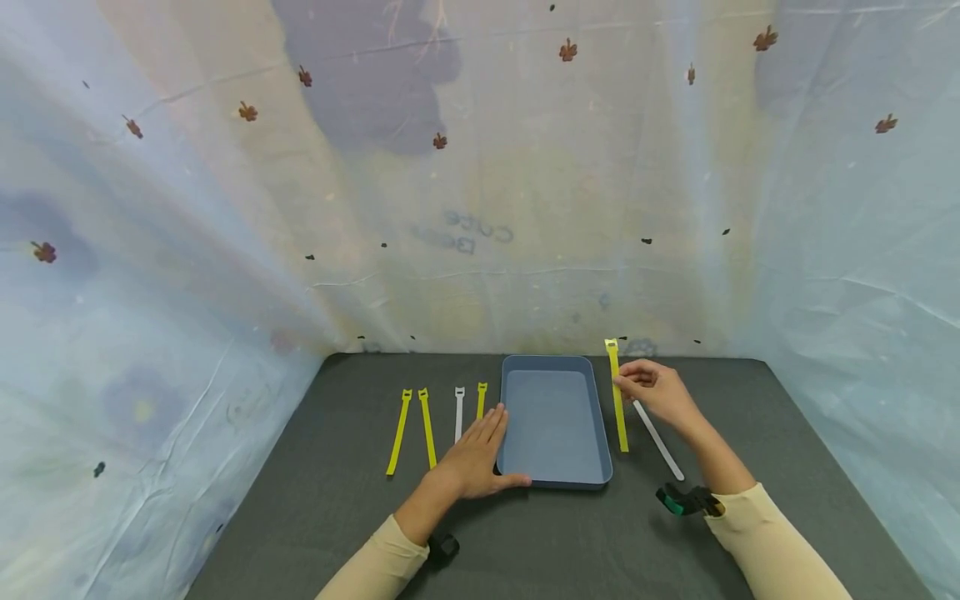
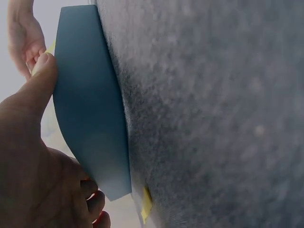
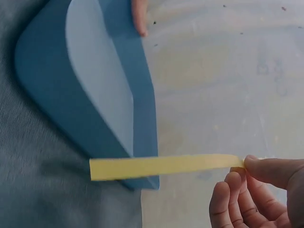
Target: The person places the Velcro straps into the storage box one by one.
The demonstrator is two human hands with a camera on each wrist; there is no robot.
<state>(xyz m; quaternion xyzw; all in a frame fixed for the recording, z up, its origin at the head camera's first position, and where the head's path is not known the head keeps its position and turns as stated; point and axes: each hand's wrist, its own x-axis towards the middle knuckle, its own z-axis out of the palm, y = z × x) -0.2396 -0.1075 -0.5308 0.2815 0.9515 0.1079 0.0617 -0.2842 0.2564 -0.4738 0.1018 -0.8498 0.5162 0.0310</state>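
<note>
A blue-grey rectangular tray (image 1: pixel 555 425) lies on the table. My left hand (image 1: pixel 472 458) rests at its left side, fingers straight along the rim and thumb at the front edge. To the right of the tray, my right hand (image 1: pixel 660 392) pinches a yellow cable strap (image 1: pixel 618 412) between thumb and fingers. That strap's slotted head points away, and its flat tail (image 3: pixel 118 169) hangs beside the tray wall in the right wrist view. Just under the right hand lies a white cable strap (image 1: pixel 658 440), its far end hidden by the fingers.
Left of the tray lie a yellow strap (image 1: pixel 400 432), a second yellow strap (image 1: pixel 427 425), a white strap (image 1: pixel 459 412) and another yellow strap (image 1: pixel 482 400), some partly behind the left hand. A patterned sheet (image 1: pixel 540 208) hangs behind the dark table (image 1: pixel 570 542).
</note>
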